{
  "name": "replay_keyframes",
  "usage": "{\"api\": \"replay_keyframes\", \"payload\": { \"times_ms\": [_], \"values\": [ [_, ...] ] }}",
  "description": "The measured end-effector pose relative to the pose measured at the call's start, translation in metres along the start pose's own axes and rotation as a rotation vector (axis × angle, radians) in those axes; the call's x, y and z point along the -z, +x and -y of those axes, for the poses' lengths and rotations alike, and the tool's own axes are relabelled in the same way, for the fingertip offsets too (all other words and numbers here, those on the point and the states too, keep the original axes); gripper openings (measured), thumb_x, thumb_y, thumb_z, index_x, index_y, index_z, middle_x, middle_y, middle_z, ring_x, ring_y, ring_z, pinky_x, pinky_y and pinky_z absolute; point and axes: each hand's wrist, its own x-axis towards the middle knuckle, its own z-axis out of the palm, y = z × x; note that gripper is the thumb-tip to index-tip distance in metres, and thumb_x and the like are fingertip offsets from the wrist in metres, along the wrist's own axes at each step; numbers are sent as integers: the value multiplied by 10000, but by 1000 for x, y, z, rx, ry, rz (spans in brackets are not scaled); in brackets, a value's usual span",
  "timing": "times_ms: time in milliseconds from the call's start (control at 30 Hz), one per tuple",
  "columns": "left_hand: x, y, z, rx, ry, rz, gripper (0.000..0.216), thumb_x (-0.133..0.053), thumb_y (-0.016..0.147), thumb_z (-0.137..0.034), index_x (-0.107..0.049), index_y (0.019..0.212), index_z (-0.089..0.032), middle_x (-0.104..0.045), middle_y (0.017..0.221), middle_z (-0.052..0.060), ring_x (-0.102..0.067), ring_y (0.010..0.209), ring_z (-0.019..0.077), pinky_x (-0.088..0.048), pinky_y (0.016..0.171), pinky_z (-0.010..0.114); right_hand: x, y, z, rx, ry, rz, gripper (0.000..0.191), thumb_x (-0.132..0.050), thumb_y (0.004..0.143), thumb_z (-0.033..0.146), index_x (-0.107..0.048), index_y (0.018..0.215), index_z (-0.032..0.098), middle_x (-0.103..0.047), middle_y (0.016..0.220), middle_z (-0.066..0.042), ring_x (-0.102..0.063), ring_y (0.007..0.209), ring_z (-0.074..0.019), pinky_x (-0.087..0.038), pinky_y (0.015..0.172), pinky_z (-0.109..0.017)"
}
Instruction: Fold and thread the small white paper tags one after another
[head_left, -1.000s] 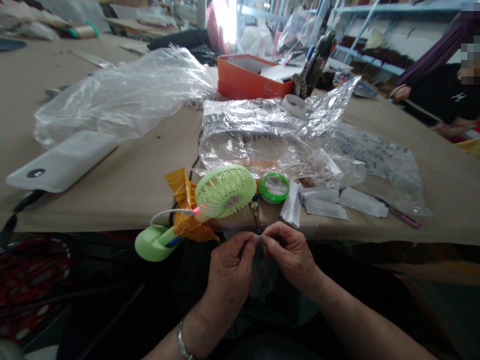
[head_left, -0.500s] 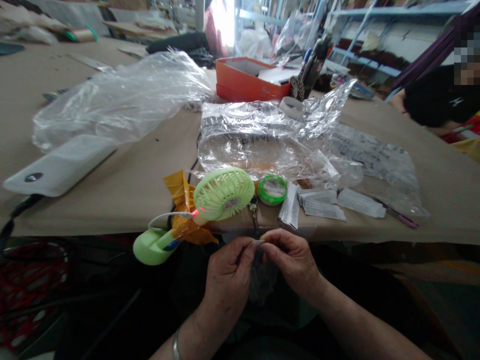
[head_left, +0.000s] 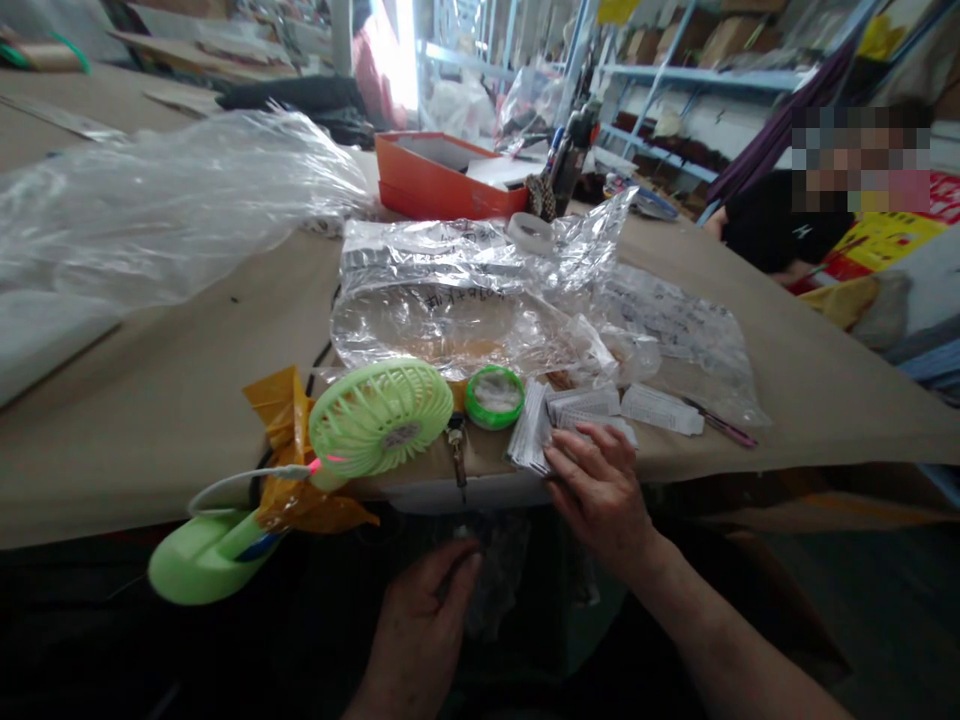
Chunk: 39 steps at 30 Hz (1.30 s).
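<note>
Below the table edge, my left hand (head_left: 427, 615) is closed in a pinch, thumb against the fingers. A thin clear plastic bag (head_left: 499, 585) hangs from it, dim against the dark background. My right hand (head_left: 604, 490) lies over the table edge with fingers stretched out, its tips touching the stacks of white printed tags (head_left: 531, 430). More tags (head_left: 661, 408) lie just beyond, beside dark pink tweezers (head_left: 727, 425). Left of the tags stands a round green tub (head_left: 495, 397) with pale contents. A slim metal-tipped tool (head_left: 458, 450) sticks out over the edge between tub and fan.
A light green fan (head_left: 379, 418), taped with yellow-brown tape, leans over the table edge at left. Clear plastic bags (head_left: 450, 320) with handwriting and a tape roll (head_left: 530, 234) lie behind. Further back is an orange box (head_left: 450, 185). A person in black (head_left: 780, 220) sits at right.
My right hand has parted from my left and moved up and right onto the tags. My left hand has dropped lower with the plastic bag. The view has swung right.
</note>
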Motion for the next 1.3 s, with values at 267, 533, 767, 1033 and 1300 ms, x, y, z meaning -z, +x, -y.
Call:
{"api": "replay_keyframes", "payload": {
  "times_ms": [267, 533, 767, 1033, 1300],
  "values": [
    [-18, -3, -19, 84, -208, 181, 128, -671, 716, -294, -740, 703, -187, -728, 695, 43, -643, 693, 189, -487, 644, 246, 7, -1, -3, 22, 112, -216, 133, -596, 845, 155, -667, 905, 250, -708, 956, 1, -563, 1079, -206, -276, 1065, -502],
    [-48, 2, -53, 426, -1001, 463, 245, -664, 782, -343, -696, 863, -114, -696, 749, 67, -617, 622, 119, -491, 597, 220, 26, -28, 33, 247, 274, -65, 123, -535, 850, 185, -648, 891, 211, -692, 938, -26, -559, 1064, -199, -379, 1021, -444],
    [-54, 7, -47, 476, -770, 375, 198, -710, 742, -259, -673, 845, -93, -691, 693, 70, -619, 570, 128, -501, 552, 233, 25, -23, 2, 76, 132, -16, 315, -536, 869, 235, -559, 1170, 147, -645, 1080, -104, -517, 1111, -250, -433, 961, -445],
    [-56, 2, -33, 523, -667, 316, 232, -709, 739, -286, -665, 862, -94, -703, 675, 83, -653, 569, 165, -516, 532, 257, 24, -10, -21, -92, -274, 99, 273, -545, 878, 261, -619, 1123, 164, -648, 1110, -95, -535, 1027, -273, -383, 912, -452],
    [-55, 3, -43, 591, -666, 340, 170, -669, 765, -229, -656, 859, -87, -703, 690, 92, -656, 573, 169, -524, 546, 268, 30, -19, -34, -48, 63, -147, 128, -546, 877, 141, -651, 916, 204, -689, 909, -40, -598, 926, -188, -463, 850, -368]
  ]
}}
